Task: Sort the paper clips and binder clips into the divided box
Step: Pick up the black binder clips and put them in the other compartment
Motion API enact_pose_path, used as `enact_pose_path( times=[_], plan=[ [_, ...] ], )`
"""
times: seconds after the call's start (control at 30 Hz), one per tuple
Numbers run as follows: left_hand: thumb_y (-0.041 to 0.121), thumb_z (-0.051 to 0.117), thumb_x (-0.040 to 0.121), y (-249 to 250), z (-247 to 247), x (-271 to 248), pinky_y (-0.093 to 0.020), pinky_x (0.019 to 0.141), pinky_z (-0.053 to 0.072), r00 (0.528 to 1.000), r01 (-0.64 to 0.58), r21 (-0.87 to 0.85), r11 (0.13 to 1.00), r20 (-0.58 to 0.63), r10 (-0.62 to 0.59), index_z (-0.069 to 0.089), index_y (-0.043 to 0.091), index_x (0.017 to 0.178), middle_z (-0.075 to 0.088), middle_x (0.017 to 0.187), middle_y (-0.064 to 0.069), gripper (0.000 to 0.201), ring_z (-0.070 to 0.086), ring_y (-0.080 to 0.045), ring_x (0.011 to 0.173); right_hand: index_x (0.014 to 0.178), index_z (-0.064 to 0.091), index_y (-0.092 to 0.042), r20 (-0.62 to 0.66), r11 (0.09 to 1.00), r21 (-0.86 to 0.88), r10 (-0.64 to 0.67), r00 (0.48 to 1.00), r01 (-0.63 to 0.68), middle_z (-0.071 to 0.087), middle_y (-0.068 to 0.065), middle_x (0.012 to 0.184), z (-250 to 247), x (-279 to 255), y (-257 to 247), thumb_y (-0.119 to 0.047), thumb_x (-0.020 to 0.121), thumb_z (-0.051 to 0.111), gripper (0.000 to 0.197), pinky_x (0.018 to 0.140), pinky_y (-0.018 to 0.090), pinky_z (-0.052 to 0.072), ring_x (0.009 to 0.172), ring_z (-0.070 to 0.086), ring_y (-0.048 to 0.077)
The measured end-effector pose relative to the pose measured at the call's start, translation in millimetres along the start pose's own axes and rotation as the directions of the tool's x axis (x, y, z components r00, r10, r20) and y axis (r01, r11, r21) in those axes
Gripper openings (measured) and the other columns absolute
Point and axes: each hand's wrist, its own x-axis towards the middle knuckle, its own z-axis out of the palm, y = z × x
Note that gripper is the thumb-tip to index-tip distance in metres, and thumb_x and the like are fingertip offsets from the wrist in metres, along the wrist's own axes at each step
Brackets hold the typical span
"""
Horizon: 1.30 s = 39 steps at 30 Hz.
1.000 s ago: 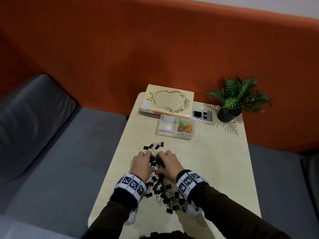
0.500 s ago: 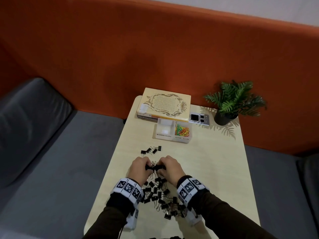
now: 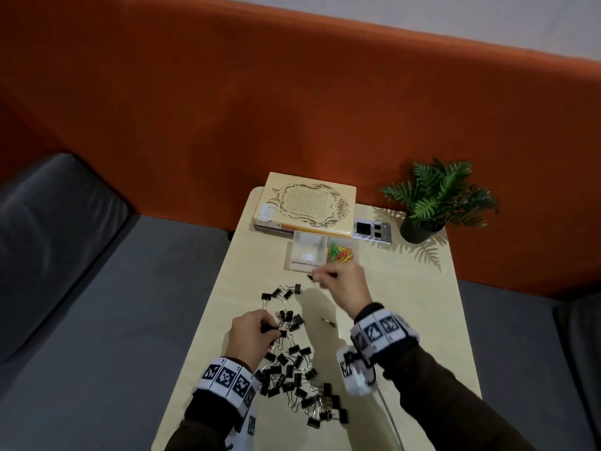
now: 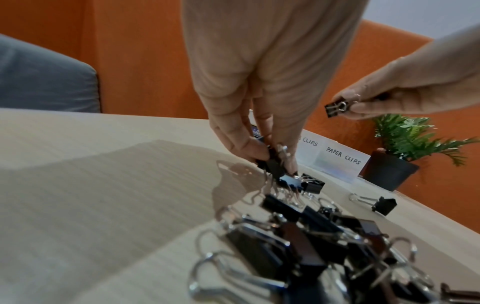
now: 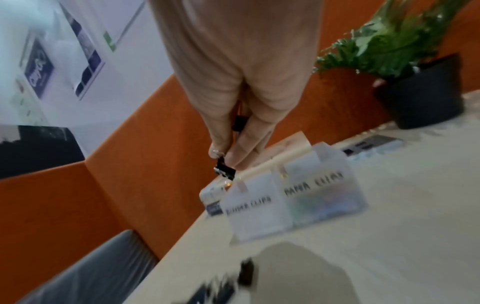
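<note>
A small black binder clip is pinched between the thumb and fingertips of the right hand, which is held above the bench just in front of the divided box, near the front wall of the compartment labelled for binder clips. The box is set near the far edge of the bench, against a cream book; its left compartment appears bare, and coloured paper clips are seen in its right one. The fingers of the left hand are curled down onto another black binder clip, which is gripped at the far end of the pile of binder clips spread along the near-left part of the bench. A smaller cluster of binder clips is seen between the pile and the box, and a single clip is lying apart to the right. A potted plant is placed at the far right corner, with a small grey device between it and the book.
</note>
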Motion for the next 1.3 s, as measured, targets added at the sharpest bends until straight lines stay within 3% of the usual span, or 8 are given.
enact_pose_path(
  times=[0.17,0.33,0.6,0.8,0.93,1.03,1.2,1.3],
  plan=[
    [0.013,0.081,0.072,2.0,-4.1,-7.6,-0.024,0.072,0.058,1.0,-0.02,-0.019,1.0,0.006,0.02,0.06,0.031,0.063,0.071,0.074,0.004,0.028,0.068,-0.012,0.073,0.087,0.073,-0.005,-0.087,0.99,-0.132,-0.061,0.994,0.049,0.074,0.011,0.091,-3.6,66.2,-23.7,-0.005,0.082,0.065,0.01,0.085,0.032,0.054,0.082,0.066,0.02],
    [0.012,0.08,0.072,6.8,-11.2,-13.8,-0.015,0.067,0.05,1.0,-0.026,-0.019,0.999,0.009,0.027,0.062,0.027,0.065,0.068,0.072,0.004,0.025,0.065,-0.012,0.074,0.103,0.067,-0.003,0.116,0.926,-0.378,0.053,0.992,-0.006,0.068,0.018,0.11,9.1,93.5,-21.2,-0.007,0.082,0.063,0.022,0.09,0.038,0.053,0.101,0.063,0.031],
    [0.012,0.08,0.073,63.7,-49.5,-1.8,-0.003,0.064,0.042,0.99,-0.142,-0.114,0.983,-0.02,0.14,0.072,0.02,0.078,0.07,0.081,0.006,0.012,0.062,-0.004,0.076,0.119,0.057,-0.01,-0.001,0.96,-0.251,-0.131,0.991,0.126,0.062,0.012,0.122,-5.2,41.7,-1.5,-0.019,0.088,0.059,0.032,0.095,0.038,0.047,0.109,0.057,0.025],
    [0.009,0.077,0.076,134.4,-50.7,67.7,-0.027,0.083,0.055,0.948,-0.303,-0.066,0.951,-0.118,0.294,0.073,0.01,0.083,0.074,0.087,-0.004,0.008,0.066,-0.016,0.084,0.113,0.059,-0.015,0.073,0.986,-0.149,-0.062,0.995,0.072,0.062,0.003,0.118,0.2,-40.6,35.0,-0.019,0.09,0.056,0.024,0.09,0.026,0.051,0.098,0.055,0.008],
    [0.007,0.074,0.078,153.4,-27.1,103.5,-0.034,0.084,0.058,0.943,-0.332,0.133,0.934,0.042,0.329,0.074,0.008,0.084,0.075,0.094,-0.007,0.006,0.068,-0.021,0.088,0.102,0.064,-0.017,0.15,0.978,-0.179,-0.078,0.986,0.105,0.067,0.001,0.106,12.5,-77.6,59.8,-0.027,0.09,0.057,0.017,0.08,0.01,0.047,0.091,0.059,0.006],
    [0.01,0.069,0.083,157.9,-16.6,109.0,-0.034,0.085,0.057,0.944,-0.326,0.28,0.903,0.148,0.295,0.072,0.008,0.099,0.071,0.105,-0.01,0.017,0.064,-0.023,0.09,0.097,0.064,-0.016,0.171,0.966,-0.218,-0.1,0.98,0.136,0.066,0.001,0.101,18.4,-89.3,71.4,-0.028,0.091,0.054,0.017,0.079,0.016,0.044,0.092,0.058,0.012],
    [0.011,0.047,0.094,122.0,-25.0,98.5,-0.036,0.072,0.058,0.962,-0.25,0.354,0.901,-0.013,0.272,0.067,0.003,0.088,0.069,0.086,-0.012,0.023,0.066,-0.03,0.082,0.112,0.057,-0.018,0.059,0.934,-0.333,-0.118,0.991,0.131,0.055,0.0,0.117,24.0,-84.1,76.6,-0.024,0.093,0.051,0.021,0.088,0.016,0.032,0.107,0.043,0.014],
    [0.009,0.04,0.094,80.6,-21.7,88.5,-0.041,0.085,0.052,0.987,-0.157,0.492,0.856,0.106,0.12,0.062,0.007,0.112,0.062,0.113,-0.017,0.028,0.058,-0.035,0.104,0.12,0.046,-0.019,0.124,0.946,-0.319,-0.013,0.992,0.052,0.045,0.003,0.124,30.1,-75.7,68.0,-0.024,0.089,0.054,0.032,0.094,0.026,0.036,0.11,0.037,0.019]
  ],
)
